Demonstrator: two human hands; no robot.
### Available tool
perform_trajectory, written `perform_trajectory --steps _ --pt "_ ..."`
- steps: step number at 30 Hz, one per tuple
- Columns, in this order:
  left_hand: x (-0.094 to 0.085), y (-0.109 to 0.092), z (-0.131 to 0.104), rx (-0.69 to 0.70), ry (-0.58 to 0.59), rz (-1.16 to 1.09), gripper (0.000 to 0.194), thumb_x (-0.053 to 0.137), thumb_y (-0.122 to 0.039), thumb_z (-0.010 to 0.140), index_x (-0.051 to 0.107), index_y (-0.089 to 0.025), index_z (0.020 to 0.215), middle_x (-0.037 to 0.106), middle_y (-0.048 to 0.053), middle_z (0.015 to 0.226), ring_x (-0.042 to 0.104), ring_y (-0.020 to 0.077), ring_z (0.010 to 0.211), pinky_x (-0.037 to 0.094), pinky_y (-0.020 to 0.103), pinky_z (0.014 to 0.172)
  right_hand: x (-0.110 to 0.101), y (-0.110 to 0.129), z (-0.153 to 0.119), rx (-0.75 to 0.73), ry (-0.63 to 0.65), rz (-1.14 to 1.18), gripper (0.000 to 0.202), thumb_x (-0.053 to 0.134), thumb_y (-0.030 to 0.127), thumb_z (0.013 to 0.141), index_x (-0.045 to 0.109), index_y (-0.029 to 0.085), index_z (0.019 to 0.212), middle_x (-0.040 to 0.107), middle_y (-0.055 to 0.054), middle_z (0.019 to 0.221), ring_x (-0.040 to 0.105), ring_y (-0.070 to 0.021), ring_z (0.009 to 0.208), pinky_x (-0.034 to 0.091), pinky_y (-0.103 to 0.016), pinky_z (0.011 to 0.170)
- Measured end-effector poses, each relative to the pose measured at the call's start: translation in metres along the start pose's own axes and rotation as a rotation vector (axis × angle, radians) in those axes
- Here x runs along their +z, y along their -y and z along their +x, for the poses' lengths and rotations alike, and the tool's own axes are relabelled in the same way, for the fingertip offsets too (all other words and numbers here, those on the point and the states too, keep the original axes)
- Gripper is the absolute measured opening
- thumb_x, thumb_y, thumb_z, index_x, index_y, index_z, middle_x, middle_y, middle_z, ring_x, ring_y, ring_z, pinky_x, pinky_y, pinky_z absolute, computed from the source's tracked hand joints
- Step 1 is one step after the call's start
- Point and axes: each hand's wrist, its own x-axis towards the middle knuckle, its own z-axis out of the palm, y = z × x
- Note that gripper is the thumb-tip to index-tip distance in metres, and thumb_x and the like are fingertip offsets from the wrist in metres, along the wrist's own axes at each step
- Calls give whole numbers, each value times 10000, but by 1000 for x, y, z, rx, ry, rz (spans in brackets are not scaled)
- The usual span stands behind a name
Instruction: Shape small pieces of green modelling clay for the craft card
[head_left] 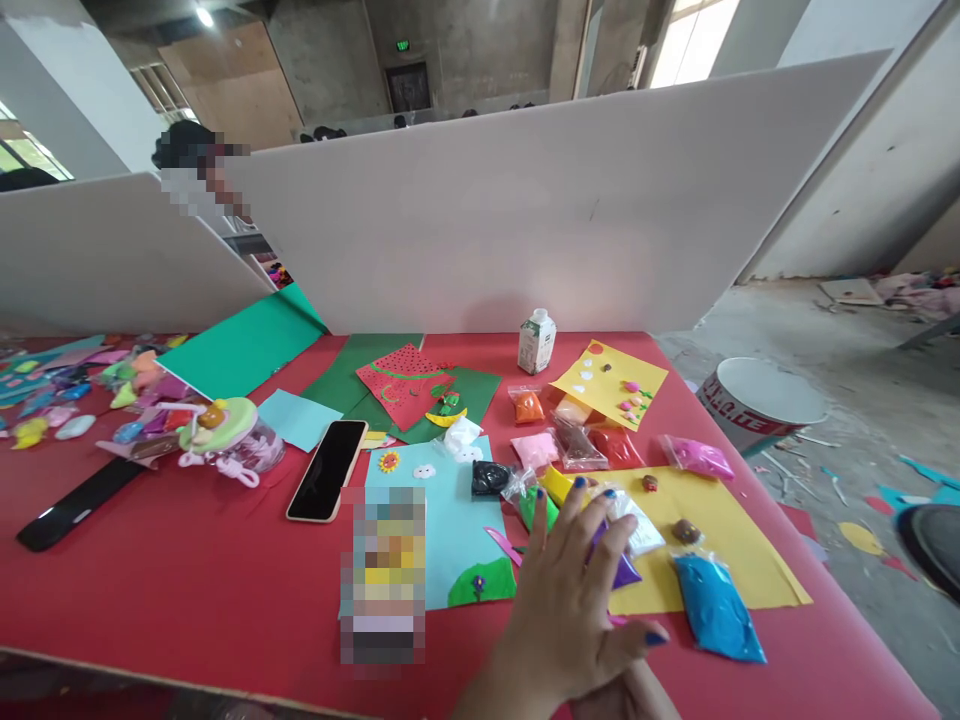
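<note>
Left hand (566, 590) flat, fingers (600, 545) spread wide open, palm down over a purple clay bag (624, 570), holding nothing closed; fingertips reach the white clay bag (637, 525) and green clay bag (536, 508). Blue nail polish. Right hand (630, 695) barely visible under the left wrist at the near edge, cannot tell how its fingers are set.

Purple bag lies on the near left edge of a yellow paper sheet (720, 530), near right part of the red table (187, 570). Blue clay bag (716, 605) just right of the hand on the same sheet. Pink clay bag (697, 457) farther right. Black clay bag (491, 478), light pink bag (534, 448), red bag (616, 443), orange bag (527, 405) beyond the fingertips.

Light blue card (450, 510) with cloud and flower shapes left of the hand. Phone (328, 470) farther left, face up. Milk carton (537, 341) upright at far side by the white partition board (562, 200). White bucket (757, 400) on floor, right of table.
</note>
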Motion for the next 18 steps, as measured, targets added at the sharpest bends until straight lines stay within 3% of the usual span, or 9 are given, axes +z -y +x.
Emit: perform_trajectory --steps 3,6,11,14,18 --pt "4 7 -8 -23 -33 -48 684 96 -648 931 335 -220 1408 513 122 1388 389 304 1370 333 591 1118 6 20 5 95 -43 141 601 646 614 773 629 280 1273 694 -106 1196 613 -307 1179 571 -425 896" --pt "10 9 -21 -88 -141 -103 550 177 -560 972 369 -229 1366 547 124 1310 479 261 1268 413 505 1067 8 34 14 121 -132 199 524 748 437 743 652 288 1236 651 -73 1283 598 -277 1207 529 -389 978" --pt "15 17 -38 -226 -291 -15 199 574 -270 904 589 -245 1101 623 63 1030 591 211 966 515 399 850 6 48 25 78 -181 233 507 740 341 754 642 274 1247 569 -74 1392 561 -234 1256 532 -308 964" --pt "16 22 -41 -213 -339 -19 126 652 -179 845 662 -247 951 632 33 950 597 185 895 511 372 825 7 51 23 82 -154 202 493 735 334 775 634 288 1255 548 -73 1413 538 -226 1279 537 -282 938" --pt "18 22 -41 -219 -414 -90 126 666 -129 823 686 -232 892 632 22 902 603 160 861 516 334 807 4 49 20 102 -145 116 444 723 393 805 649 309 1234 591 -61 1372 570 -212 1235 520 -280 959"
